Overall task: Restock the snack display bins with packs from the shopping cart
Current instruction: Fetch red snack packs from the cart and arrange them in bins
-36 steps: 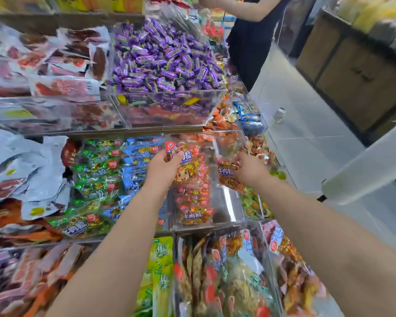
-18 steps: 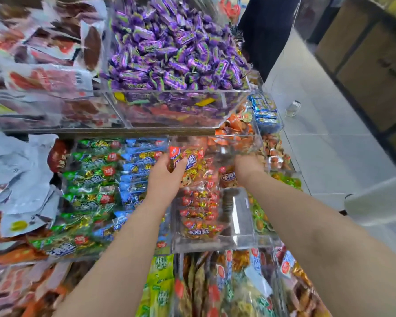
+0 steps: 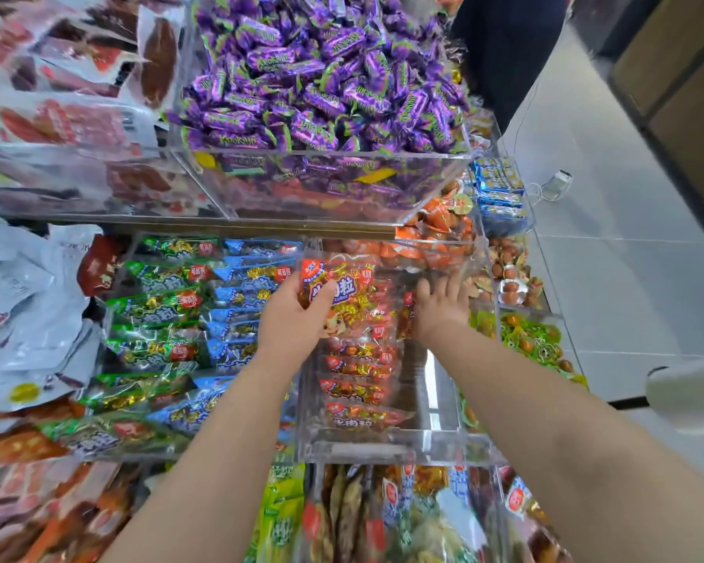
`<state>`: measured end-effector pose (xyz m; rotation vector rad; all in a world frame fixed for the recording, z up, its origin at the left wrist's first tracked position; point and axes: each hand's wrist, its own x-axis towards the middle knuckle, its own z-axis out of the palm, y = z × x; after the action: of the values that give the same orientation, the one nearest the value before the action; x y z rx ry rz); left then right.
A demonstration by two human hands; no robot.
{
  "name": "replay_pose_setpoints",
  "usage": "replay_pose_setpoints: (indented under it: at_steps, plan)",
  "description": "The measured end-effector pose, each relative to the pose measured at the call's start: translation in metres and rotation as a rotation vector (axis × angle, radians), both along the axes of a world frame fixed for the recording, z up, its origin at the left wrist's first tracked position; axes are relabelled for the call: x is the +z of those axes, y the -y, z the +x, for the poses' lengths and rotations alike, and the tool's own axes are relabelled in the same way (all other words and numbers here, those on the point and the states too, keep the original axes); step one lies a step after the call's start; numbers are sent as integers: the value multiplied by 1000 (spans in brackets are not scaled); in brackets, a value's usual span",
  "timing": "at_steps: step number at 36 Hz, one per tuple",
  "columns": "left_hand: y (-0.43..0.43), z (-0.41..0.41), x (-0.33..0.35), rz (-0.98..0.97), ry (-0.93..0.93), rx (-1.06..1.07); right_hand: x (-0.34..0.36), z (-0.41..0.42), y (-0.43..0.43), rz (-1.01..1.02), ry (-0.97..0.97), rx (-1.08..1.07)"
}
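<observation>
Where the head view looks down on the shelf, both forearms reach forward into a clear acrylic bin [image 3: 383, 444] on the lower tier.

Left hand [image 3: 289, 319]: fingers curled behind a red snack pack [image 3: 342, 294], thumb pressed across its front. The pack is held upright with its printed face toward the camera, at the back end of the bin, above a row of matching red packs [image 3: 358, 388] that lie overlapped from the front wall rearward.

Right hand [image 3: 439, 306]: fingers straight and spread, palm down, gripping nothing. It sits in the right half of the same bin, just beside the red row. One pack edge lies against its thumb side; whether there is contact cannot be told.

Surroundings:
- The next bin to the left holds green packs [image 3: 159, 310] and blue packs [image 3: 240, 294] in two columns.
- The upper tier carries a bin heaped with purple wrapped candies [image 3: 322, 83].
- Orange wrapped pieces [image 3: 435, 229] fill the bin behind the right hand.
- A person in dark clothing [image 3: 504, 46] stands at the far end of the shelf, on a pale tiled floor [image 3: 610, 245].
</observation>
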<state>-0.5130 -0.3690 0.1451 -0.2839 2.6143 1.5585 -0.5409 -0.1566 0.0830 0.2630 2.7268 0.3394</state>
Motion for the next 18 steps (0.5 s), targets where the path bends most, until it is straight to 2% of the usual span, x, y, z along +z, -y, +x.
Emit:
replay_pose_setpoints:
  at_steps: [3, 6, 11, 18]
  plan:
    - [1, 1, 1, 26, -6, 5, -9, 9, -4, -76, -67, 108]
    - [0, 3, 3, 32, -14, 2, -16, 9, -10, -113, -139, 123]
    - [1, 4, 3, 46, 7, 2, -24, 0, -5, -119, -291, -30]
    - [2, 7, 4, 58, -3, -12, -38, 2, 0, -212, -347, -123]
